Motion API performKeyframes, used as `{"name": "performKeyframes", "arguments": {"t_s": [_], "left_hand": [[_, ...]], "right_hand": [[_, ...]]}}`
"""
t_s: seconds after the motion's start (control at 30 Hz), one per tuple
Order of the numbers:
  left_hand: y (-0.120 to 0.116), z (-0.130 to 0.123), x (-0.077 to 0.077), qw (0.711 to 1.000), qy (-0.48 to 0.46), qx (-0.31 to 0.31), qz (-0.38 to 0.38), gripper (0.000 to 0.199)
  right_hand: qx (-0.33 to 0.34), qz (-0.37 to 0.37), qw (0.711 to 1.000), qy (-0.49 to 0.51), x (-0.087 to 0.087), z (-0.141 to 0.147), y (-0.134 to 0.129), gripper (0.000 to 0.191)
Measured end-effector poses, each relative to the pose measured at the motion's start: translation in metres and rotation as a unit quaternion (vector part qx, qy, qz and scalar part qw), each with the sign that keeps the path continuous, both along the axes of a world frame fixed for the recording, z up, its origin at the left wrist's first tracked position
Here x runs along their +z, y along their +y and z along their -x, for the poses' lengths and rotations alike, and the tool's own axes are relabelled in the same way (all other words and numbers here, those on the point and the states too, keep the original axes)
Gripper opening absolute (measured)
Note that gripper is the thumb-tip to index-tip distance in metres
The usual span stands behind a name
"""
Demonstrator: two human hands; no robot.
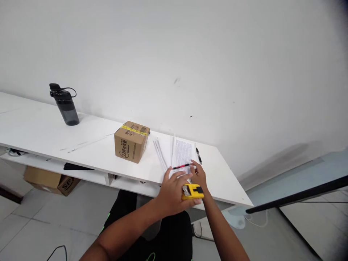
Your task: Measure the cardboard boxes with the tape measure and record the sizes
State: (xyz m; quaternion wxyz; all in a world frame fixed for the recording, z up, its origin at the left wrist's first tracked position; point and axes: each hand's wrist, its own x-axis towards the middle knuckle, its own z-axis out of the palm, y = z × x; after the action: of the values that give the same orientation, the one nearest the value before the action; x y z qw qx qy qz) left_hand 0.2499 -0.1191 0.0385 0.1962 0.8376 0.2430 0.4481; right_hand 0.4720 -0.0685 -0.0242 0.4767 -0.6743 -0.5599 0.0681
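My left hand (174, 192) is closed around a yellow and black tape measure (193, 191), held at the side of the palm. Its extended fingers reach to the left end of a red and black pen (181, 166). At the pen's right end are the curled fingers of my right hand (199, 175), which seem to pinch it. Beneath the pen lies an open notebook (185, 150) with handwriting on its right page. Its left pages (163, 148) stand slightly raised, and my hands hide its lower part.
A black pen (199, 156) lies right of the notebook on the white desk (223, 181). To the left stand a taped cardboard box (132, 141) and a dark water bottle (66, 107). Another carton (51, 180) sits below the desk. The wall (190, 72) runs behind.
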Motion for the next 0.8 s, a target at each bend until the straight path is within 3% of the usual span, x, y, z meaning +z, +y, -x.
{"name": "performKeyframes", "arguments": {"t_s": [0.1,0.17,0.23,0.27,0.4,0.53,0.6,0.63,0.73,0.8], "left_hand": [[0.011,0.036,0.027,0.994,-0.092,0.054,0.001,0.066],[0.022,0.056,0.041,0.987,-0.141,0.080,0.007,0.069],[0.033,0.072,0.054,0.983,-0.157,0.086,0.026,0.075],[0.038,0.079,0.059,0.984,-0.156,0.085,0.035,0.078],[0.063,0.115,0.071,0.978,-0.147,0.133,0.062,0.083],[0.107,0.166,0.064,0.946,-0.181,0.256,0.087,0.085],[0.132,0.184,0.054,0.914,-0.201,0.334,0.111,0.076],[0.143,0.190,0.047,0.909,-0.206,0.336,0.136,0.073],[0.164,0.193,0.028,0.917,-0.239,0.210,0.239,0.068],[0.169,0.190,0.020,0.908,-0.267,0.153,0.283,0.066]], "right_hand": [[0.033,-0.067,0.993,0.089,0.023,0.029,-0.013,0.049],[0.173,-0.089,0.968,0.161,0.044,0.064,-0.021,0.061],[0.320,-0.085,0.922,0.200,0.067,0.107,-0.024,0.082],[0.354,-0.083,0.908,0.206,0.079,0.129,-0.023,0.090],[0.337,-0.109,0.912,0.207,0.120,0.200,0.002,0.078],[0.337,-0.112,0.922,0.152,0.150,0.228,0.059,0.064],[0.330,-0.110,0.935,0.067,0.164,0.234,0.094,0.060],[0.335,-0.097,0.937,0.013,0.170,0.237,0.110,0.057],[0.358,-0.050,0.924,-0.124,0.182,0.248,0.149,0.052],[0.371,-0.022,0.910,-0.181,0.184,0.257,0.164,0.052]]}}
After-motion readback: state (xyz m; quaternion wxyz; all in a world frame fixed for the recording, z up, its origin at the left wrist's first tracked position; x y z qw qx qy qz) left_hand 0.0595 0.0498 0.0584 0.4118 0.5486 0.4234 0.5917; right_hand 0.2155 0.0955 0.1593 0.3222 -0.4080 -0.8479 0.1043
